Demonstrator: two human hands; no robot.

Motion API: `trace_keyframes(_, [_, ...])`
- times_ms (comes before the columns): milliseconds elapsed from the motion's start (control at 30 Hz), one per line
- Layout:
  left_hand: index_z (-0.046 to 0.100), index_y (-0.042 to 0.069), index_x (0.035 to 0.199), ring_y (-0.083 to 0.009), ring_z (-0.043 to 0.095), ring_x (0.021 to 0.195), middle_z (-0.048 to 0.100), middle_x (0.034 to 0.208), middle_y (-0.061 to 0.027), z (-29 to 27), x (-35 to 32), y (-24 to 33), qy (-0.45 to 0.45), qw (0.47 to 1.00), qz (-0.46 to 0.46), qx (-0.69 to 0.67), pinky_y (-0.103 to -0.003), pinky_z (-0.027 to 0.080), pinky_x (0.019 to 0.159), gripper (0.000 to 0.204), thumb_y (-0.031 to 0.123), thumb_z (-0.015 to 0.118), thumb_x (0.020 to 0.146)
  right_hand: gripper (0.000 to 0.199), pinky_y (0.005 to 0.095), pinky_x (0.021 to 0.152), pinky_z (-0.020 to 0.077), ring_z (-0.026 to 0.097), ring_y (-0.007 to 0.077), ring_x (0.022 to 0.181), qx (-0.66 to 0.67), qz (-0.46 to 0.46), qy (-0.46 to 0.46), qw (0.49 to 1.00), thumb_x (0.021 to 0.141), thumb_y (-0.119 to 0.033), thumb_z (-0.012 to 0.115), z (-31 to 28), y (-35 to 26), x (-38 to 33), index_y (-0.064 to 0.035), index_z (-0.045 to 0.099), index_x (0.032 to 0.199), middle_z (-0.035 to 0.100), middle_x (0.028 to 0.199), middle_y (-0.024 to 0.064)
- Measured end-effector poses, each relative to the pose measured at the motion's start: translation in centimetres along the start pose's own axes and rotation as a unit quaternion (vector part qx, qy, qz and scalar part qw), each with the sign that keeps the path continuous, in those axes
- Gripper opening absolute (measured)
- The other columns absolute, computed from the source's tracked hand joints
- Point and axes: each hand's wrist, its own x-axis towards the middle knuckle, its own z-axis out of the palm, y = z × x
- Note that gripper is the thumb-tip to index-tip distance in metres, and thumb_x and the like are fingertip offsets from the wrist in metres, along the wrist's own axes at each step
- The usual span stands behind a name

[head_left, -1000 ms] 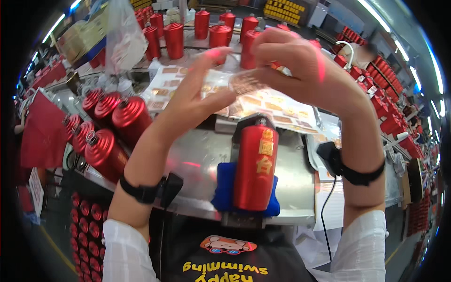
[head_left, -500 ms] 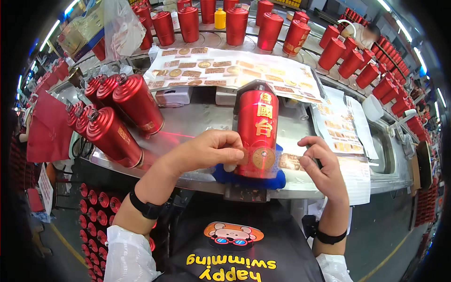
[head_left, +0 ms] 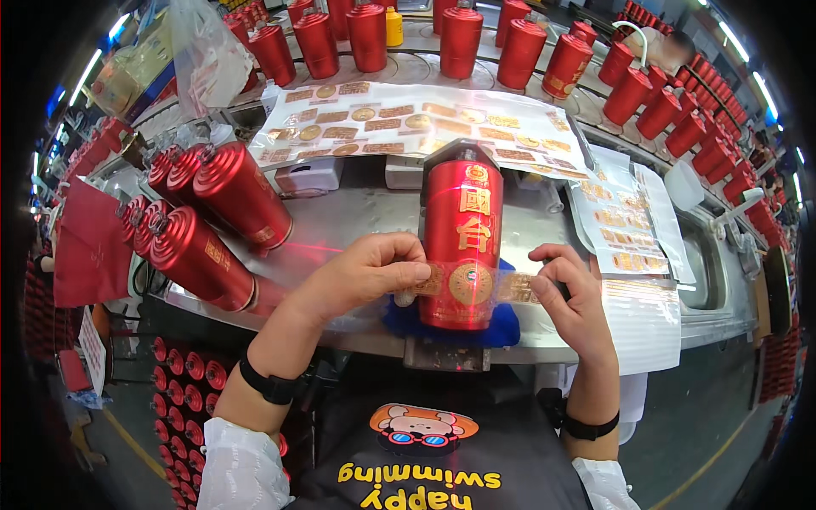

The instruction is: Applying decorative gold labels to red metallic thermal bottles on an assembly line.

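Observation:
A red bottle [head_left: 460,204] with raised gold characters lies tilted in a dark holder, its neck pointing away from me. Across its lower part runs a clear label strip [head_left: 501,274] bearing a round gold medallion and gold oblong pieces to either side. My left hand [head_left: 380,270] pinches the strip's left end between thumb and forefinger, close against the bottle. At the other end, my right hand [head_left: 571,297] has thumb and forefinger closed on the strip, slightly off the bottle's right side. A blue cloth [head_left: 501,327] lies beneath the bottle's base.
Several red bottles [head_left: 242,195] stand on the left of the metal table. Gold-label sheets [head_left: 408,127] spread behind the holder, with more sheets [head_left: 625,217] at right beside a sink [head_left: 702,276]. Beyond, a conveyor [head_left: 408,70] carries red bottles. Another person [head_left: 659,53] sits at far right.
My left hand has shifted slightly left, uncovering the gold piece at the strip's left side. My right thumb and forefinger have moved left and closed on the strip's right end.

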Motion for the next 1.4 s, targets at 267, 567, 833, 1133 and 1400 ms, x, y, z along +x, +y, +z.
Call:
trace_keyframes(267, [0.055, 0.004, 0.088, -0.0061, 0.054, 0.069, 0.058, 0.08, 0.0, -0.2, 0.1, -0.1, 0.009, 1.0, -0.012, -0.011, -0.023, 0.044, 0.063, 0.019, 0.021, 0.061, 0.094, 0.016, 0.022, 0.06, 0.0449, 0.058, 0.0105, 0.076, 0.072, 0.027, -0.009, 0.997, 0.091, -0.01, 0.063, 0.7, 0.7, 0.2, 0.0015, 0.057, 0.082, 0.056, 0.107, 0.0108])
trace_keyframes(567, [0.055, 0.005, 0.089, -0.0057, 0.053, 0.069, 0.058, 0.08, 0.0004, -0.2, 0.0, 0.1, -0.001, 1.0, -0.004, -0.017, -0.023, 0.044, 0.063, 0.017, 0.02, 0.061, 0.095, 0.015, 0.0221, 0.058, 0.046, 0.06, 0.0112, 0.073, 0.071, 0.016, -0.012, 0.997, 0.09, -0.01, 0.063, 1.2, 1.3, 0.3, 0.0016, 0.057, 0.082, 0.056, 0.107, 0.0111])
trace_keyframes(833, [0.055, 0.004, 0.089, -0.0058, 0.053, 0.07, 0.059, 0.082, -0.0004, -0.2, 0.0, 0.2, 0.004, 1.0, -0.013, -0.008, -0.023, 0.044, 0.063, 0.018, 0.02, 0.06, 0.095, 0.015, 0.0222, 0.058, 0.0461, 0.06, 0.0106, 0.073, 0.07, 0.032, -0.015, 0.997, 0.09, -0.01, 0.063, 1.3, 1.4, 0.1, 0.0016, 0.057, 0.082, 0.056, 0.106, 0.0114])
trace_keyframes(1133, [0.056, 0.004, 0.091, -0.0063, 0.056, 0.073, 0.06, 0.084, -0.0005, -0.4, 0.0, 0.0, 0.015, 1.0, -0.009, 0.025, -0.022, 0.047, 0.066, 0.018, 0.02, 0.06, 0.094, 0.012, 0.0359, 0.083, 0.0471, 0.057, 0.0288, 0.1, -0.109, -0.008, 0.072, 0.991, 0.083, -0.001, 0.065, 1.8, 0.8, 0.2, 0.0002, 0.063, 0.095, 0.054, 0.113, 0.0165])
trace_keyframes(1400, [0.05, 0.001, 0.12, -0.0213, 0.049, 0.114, 0.055, 0.115, -0.0123, 2.1, -0.6, -2.6, 0.237, 0.938, 0.179, 0.176, -0.037, 0.033, 0.102, 0.048, 0.038, 0.06, 0.093, 0.058, 0.046, 0.099, 0.0413, 0.048, 0.0382, 0.118, -0.115, -0.172, 0.024, 0.978, 0.072, -0.013, 0.076, 3.9, -1.1, -2.7, -0.0096, 0.06, 0.127, 0.048, 0.131, 0.0194])
